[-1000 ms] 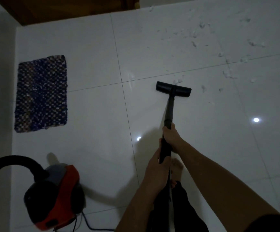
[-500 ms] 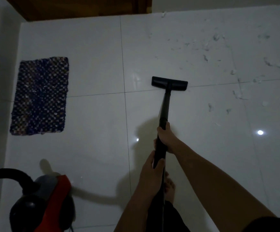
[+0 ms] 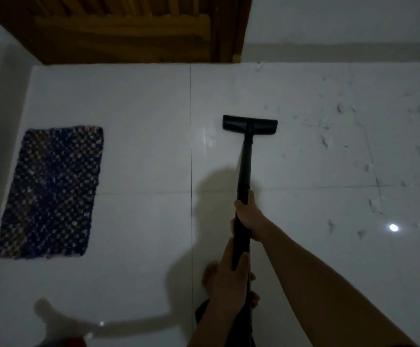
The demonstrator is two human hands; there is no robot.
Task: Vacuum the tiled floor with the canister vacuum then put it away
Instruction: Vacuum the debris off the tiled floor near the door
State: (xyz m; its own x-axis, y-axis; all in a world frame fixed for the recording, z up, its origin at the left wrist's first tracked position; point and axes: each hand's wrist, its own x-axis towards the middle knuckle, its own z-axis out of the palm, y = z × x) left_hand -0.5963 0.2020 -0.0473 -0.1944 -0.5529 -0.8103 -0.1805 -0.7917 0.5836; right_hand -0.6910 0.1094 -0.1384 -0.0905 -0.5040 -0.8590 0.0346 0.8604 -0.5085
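1. The right hand [image 3: 247,214] and, nearer the body, the left hand [image 3: 229,276] both clasped the black wand [image 3: 244,166].
2. Its floor nozzle [image 3: 250,126] rested on the tiled floor [image 3: 141,146]; the canister was not clearly visible.
3. Scattered scraps [image 3: 326,141] lay to the right, so vacuuming looked unfinished and putting the vacuum away was not yet done.

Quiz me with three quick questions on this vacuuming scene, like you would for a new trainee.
1. True or false: the left hand and the right hand both grip the black vacuum wand.
2. The scattered pale debris lies mostly: A) left of the black T-shaped floor nozzle, B) right of it, C) directly beneath it.
3. Fill in: the ___ hand grips nearer the nozzle.
Key: 1 true; 2 B; 3 right.
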